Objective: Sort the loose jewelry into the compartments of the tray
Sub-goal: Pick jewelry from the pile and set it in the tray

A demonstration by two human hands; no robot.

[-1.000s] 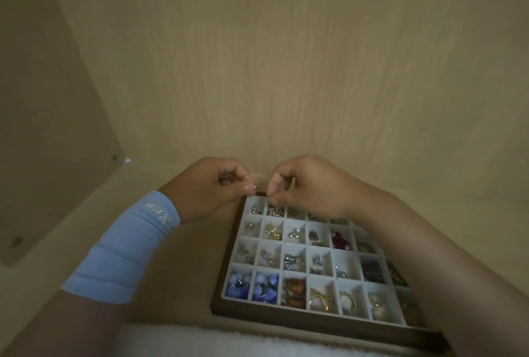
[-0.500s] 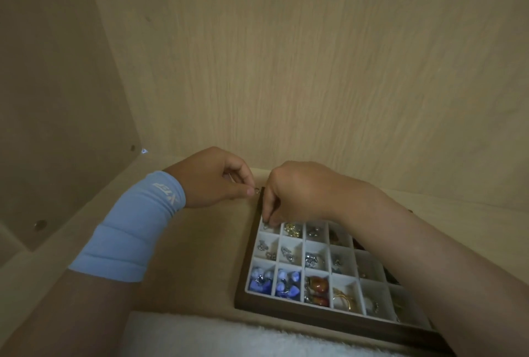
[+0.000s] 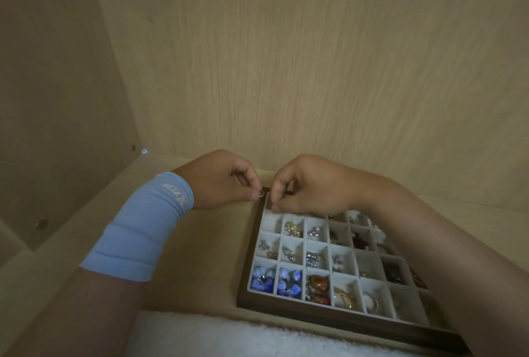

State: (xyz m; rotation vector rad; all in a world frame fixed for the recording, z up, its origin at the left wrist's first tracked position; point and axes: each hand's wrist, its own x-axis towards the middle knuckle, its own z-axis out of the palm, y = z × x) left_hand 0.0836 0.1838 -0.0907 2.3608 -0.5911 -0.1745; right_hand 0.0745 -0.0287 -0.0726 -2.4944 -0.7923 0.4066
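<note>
A dark wooden tray (image 3: 337,321) with a grid of white compartments lies on the shelf, holding silver, gold, blue, amber and dark red jewelry. My left hand (image 3: 220,182) pinches a small silver ring-like piece (image 3: 262,194) between thumb and forefinger, just left of the tray's far left corner. My right hand (image 3: 312,185) hovers over the far left compartments, fingers curled down with the tips in a compartment; what they hold is hidden. My right forearm covers the tray's right side.
Wooden cabinet walls close in at the back (image 3: 315,70) and left (image 3: 57,99). A white fluffy towel (image 3: 229,336) lies along the near edge of the shelf. A blue sleeve (image 3: 143,230) covers my left wrist.
The view has shifted, so the tray sits lower right in frame. My right hand dipped its fingertips down into the far left compartments. My left hand keeps pinching the small piece.
</note>
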